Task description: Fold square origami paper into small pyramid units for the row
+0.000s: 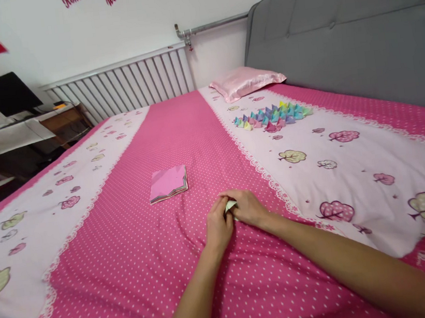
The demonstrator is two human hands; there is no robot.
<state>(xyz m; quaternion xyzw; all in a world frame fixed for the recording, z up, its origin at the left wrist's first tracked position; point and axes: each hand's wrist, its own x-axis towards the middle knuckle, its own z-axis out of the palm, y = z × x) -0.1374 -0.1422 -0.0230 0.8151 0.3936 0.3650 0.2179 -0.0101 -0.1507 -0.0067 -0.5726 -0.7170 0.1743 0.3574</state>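
My left hand and my right hand meet on the pink dotted bedsheet, both closed on a small pale green folded piece of paper pressed against the bed. Only a corner of the paper shows between the fingers. A stack of square coloured paper sheets, pink on top, lies a short way beyond my left hand. Farther off to the right, a cluster of folded paper pieces in several pastel colours sits on the pale tree-patterned stripe.
A pink satin pillow lies at the bed's head by the grey padded headboard. A white radiator runs along the far wall. A desk with a dark monitor stands at the left.
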